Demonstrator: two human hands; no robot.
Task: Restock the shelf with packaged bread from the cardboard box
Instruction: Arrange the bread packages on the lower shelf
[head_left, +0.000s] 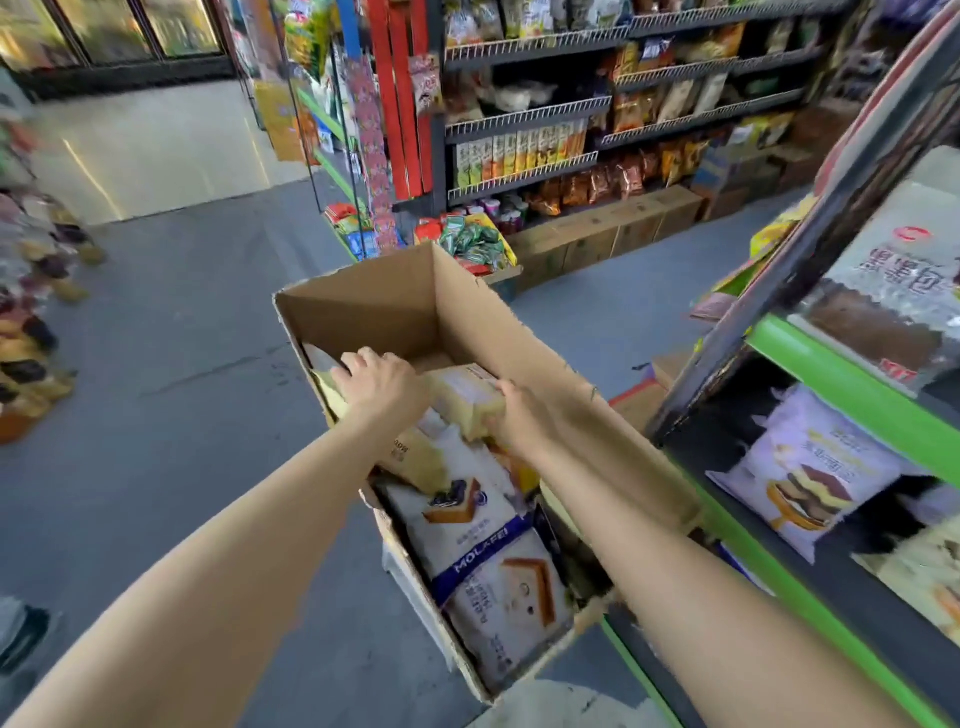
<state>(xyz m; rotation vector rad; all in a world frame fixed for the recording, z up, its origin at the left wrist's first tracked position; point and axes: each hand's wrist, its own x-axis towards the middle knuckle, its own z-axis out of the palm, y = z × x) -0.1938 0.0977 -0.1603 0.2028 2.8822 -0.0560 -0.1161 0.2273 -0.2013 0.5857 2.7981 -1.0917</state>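
Observation:
An open cardboard box (545, 358) stands on the floor beside the green-edged shelf (841, 384). Inside lie several bread packages, among them a white and blue one (483, 551) near me. My right hand (519, 421) grips a pale yellow bread package (465, 397) in the middle of the box, fingers curled round its right end. My left hand (379, 382) reaches over the far left of the box, its fingers curled down on another pale package (324, 371) that is mostly hidden beneath it. The shelf holds a purple cake package (800, 467).
Grey floor (197, 364) spreads to the left of the box. Snack shelves (571, 130) with low cardboard cartons (608, 234) stand across the aisle ahead. More packaged goods (31, 312) crowd the left edge. A dark shelf post (779, 291) rises right of the box.

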